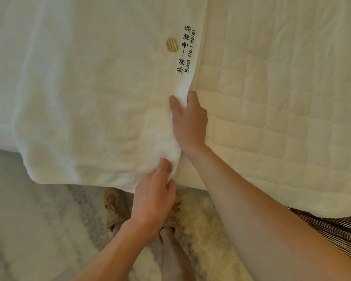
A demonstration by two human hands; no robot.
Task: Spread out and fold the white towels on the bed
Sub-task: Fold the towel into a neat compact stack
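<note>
Head view looks down on a white towel (pixel 85 98) lying opened out over the left part of the bed (pixel 282 98), its stitched hotel logo (pixel 182 49) near the right-hand edge and its near end hanging over the side of the mattress. Both hands are on that right edge. The right hand (pixel 189 120) has thumb and fingers curled round a rolled-up bit of the hem, just below the lettering. The left hand (pixel 153 201) pinches the near corner, where the cloth drops off the bed.

Between the two grips the edge is bunched into a thick ridge, not flat. If it were carried across like that, I'd expect the fold to come out lumpy and skewed. The two hands are also close together at the near end, so the far part of the edge has nothing guiding it and may lag or twist.

The overhang worries me too: a pull toward the person could drag the towel down onto the carpet (pixel 28 220), by their shoes (pixel 115 207). The quilted cover beneath could ruck up with it.
</note>
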